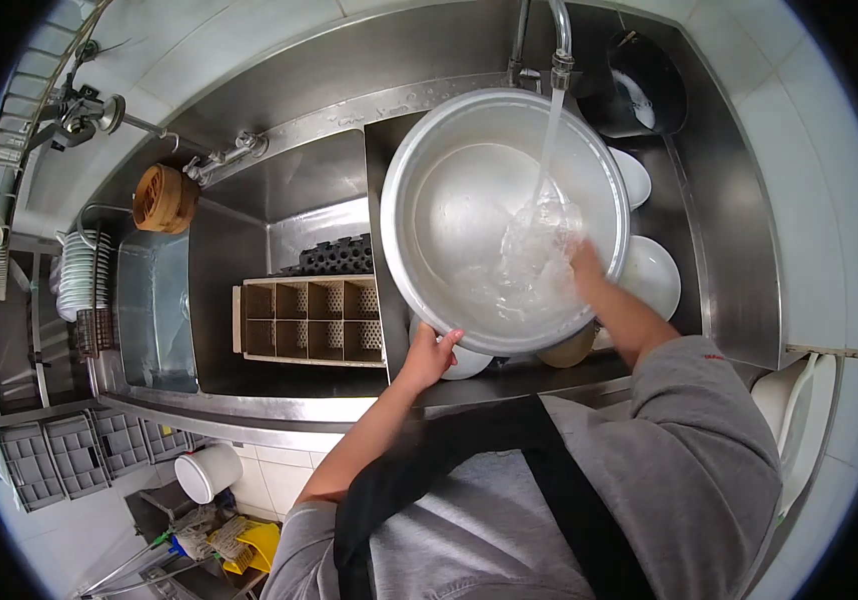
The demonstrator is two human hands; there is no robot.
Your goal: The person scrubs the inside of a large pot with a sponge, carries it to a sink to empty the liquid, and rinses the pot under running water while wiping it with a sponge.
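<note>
A large round metal basin sits in the right-hand sink, tilted toward me. From the faucet a stream of water falls into it and splashes. My left hand grips the basin's near rim at the lower left, its thumb showing outside. Inside the right part of the basin is my right hand, beside the splashing water; its fingers are blurred by motion and partly lost in the splash. White bowls lie in the sink, partly hidden under the basin.
A dark wok-like pan leans in the back right corner. The middle sink holds a brown compartment rack and a black perforated mat. Further left are a bamboo steamer and stacked plates. Grey crates and a white bucket stand below.
</note>
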